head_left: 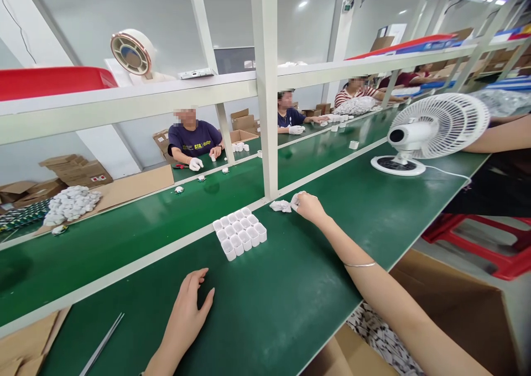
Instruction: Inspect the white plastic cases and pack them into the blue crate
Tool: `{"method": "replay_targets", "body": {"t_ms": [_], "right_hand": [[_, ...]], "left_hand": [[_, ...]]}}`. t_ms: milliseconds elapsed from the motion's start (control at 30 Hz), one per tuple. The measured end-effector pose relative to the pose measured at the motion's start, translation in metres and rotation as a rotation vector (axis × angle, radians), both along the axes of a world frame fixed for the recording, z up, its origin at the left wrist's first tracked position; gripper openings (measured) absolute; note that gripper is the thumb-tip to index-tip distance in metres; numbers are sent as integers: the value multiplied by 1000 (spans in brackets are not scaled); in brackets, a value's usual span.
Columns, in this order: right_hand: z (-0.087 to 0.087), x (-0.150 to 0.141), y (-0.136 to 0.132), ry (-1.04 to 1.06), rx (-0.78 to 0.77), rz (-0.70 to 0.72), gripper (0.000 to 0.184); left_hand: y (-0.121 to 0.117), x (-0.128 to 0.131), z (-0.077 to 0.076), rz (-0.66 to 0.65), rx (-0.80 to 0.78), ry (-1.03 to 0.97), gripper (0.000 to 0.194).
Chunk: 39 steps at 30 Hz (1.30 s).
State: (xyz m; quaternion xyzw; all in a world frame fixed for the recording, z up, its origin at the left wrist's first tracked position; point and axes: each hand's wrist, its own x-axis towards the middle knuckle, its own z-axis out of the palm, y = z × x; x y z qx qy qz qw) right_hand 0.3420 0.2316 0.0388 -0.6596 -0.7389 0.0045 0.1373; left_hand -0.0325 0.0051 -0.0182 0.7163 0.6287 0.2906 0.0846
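Note:
My left hand (pixel 188 307) rests low over the green work surface (pixel 265 309), fingers apart, holding nothing. It is nearest to a block of small white open-topped cups (pixel 240 235), packed in rows. Reaching forward past the cups, my right hand (pixel 311 207) has its fingers closed on a small white piece (pixel 295 201); the fingers partly cover it, so its kind cannot be made out. Just left of those fingers lies a crumpled white item (pixel 281 205), perhaps a cloth or glove. Metal tweezers (pixel 102 344) lie to the left of my left hand.
A white fan (pixel 431 127) stands at right. A white frame post (pixel 265 88) rises beyond the cups. Across the green belt (pixel 166 199), a person (pixel 194 138) and others handle white parts. Cardboard (pixel 31 337) lies at lower left; an open carton (pixel 456 309) sits below the edge.

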Motion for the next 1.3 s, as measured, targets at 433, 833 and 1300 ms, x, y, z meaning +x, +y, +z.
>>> {"method": "replay_targets", "body": {"t_ms": [433, 833, 1300], "right_hand": [[-2, -4, -1, -1, -14, 31, 17], [-6, -5, -2, -87, -1, 70, 23], [-8, -4, 1, -213, -20, 102, 25]], "left_hand": [[0, 0, 0, 3, 7, 9, 39], [0, 0, 1, -2, 12, 16, 39], [0, 1, 2, -5, -4, 2, 39]]}}
